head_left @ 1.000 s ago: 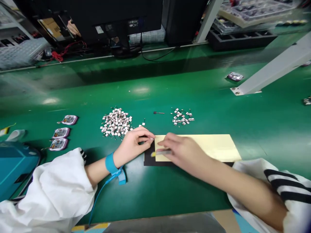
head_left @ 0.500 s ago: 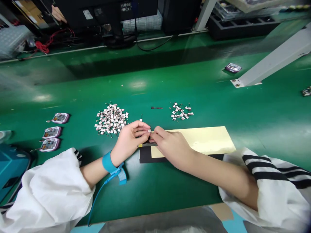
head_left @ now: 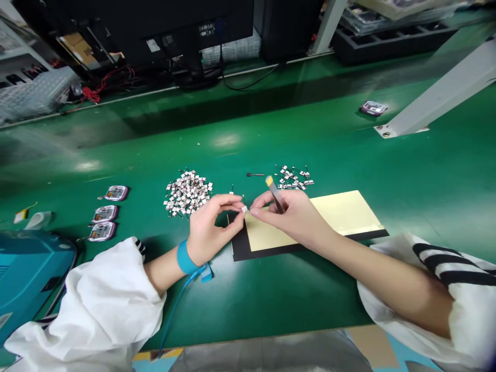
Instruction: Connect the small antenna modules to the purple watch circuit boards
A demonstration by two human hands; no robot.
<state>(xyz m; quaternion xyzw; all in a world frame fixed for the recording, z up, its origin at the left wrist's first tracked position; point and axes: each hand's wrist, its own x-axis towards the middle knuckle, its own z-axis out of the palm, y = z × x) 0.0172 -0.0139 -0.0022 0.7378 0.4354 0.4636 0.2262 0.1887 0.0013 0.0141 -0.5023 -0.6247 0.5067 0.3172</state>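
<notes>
A smooth, glossy counter (head_left: 232, 299) gleams beneath the right hand (head_left: 300, 214), with a metallic-looking tool (head_left: 275, 193) in its grasp, a smooth, paper-like sheet (head_left: 349, 212) below and a matt cloth sleeve (head_left: 473, 310) behind.

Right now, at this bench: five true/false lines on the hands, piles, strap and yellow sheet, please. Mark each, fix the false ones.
1. The left hand pinches a small white part. True.
2. The blue strap is on the right wrist. False: the blue strap circles the left wrist.
3. The right hand holds a thin tool with a yellow end. True.
4. The larger pile lies right of the smaller pile. False: it lies to the left.
5. The yellow sheet lies on a black backing. True.
</notes>
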